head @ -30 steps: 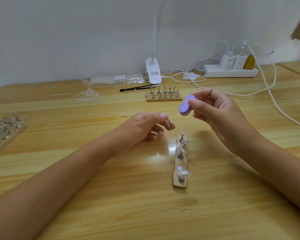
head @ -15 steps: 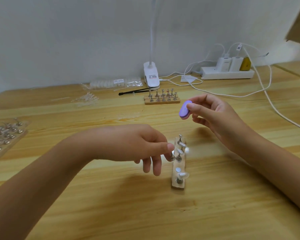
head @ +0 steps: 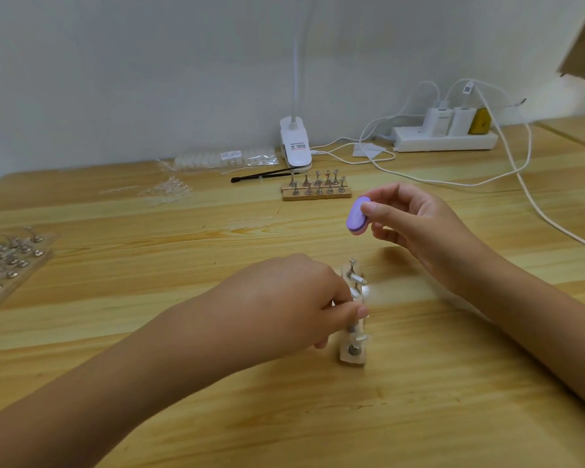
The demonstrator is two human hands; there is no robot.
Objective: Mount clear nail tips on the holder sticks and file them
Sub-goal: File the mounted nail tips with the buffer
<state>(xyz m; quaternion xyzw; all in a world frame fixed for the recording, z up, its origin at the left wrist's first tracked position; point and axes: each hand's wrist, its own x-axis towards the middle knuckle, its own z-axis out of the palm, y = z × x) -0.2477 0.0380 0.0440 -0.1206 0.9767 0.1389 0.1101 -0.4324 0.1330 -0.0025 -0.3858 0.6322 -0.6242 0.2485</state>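
A small wooden base (head: 352,357) lies on the table in front of me with several metal holder sticks standing in it, some carrying clear nail tips. My left hand (head: 284,302) reaches over its middle and pinches one holder stick (head: 352,327) between thumb and forefinger. My right hand (head: 416,228) hovers above and behind the base, holding a small purple oval nail file (head: 358,216) between thumb and fingers.
A second wooden base with holder sticks (head: 316,189) stands farther back, beside black tweezers (head: 260,174) and a white clip lamp (head: 295,146). Loose clear tips (head: 166,194) and a tip packet (head: 223,157) lie back left. A tray of stands (head: 7,261) sits at left; a power strip (head: 444,138) with cables at right.
My left hand moved from behind the near base down and forward onto its middle and took hold of a stick there. My right hand with the file stayed almost still.
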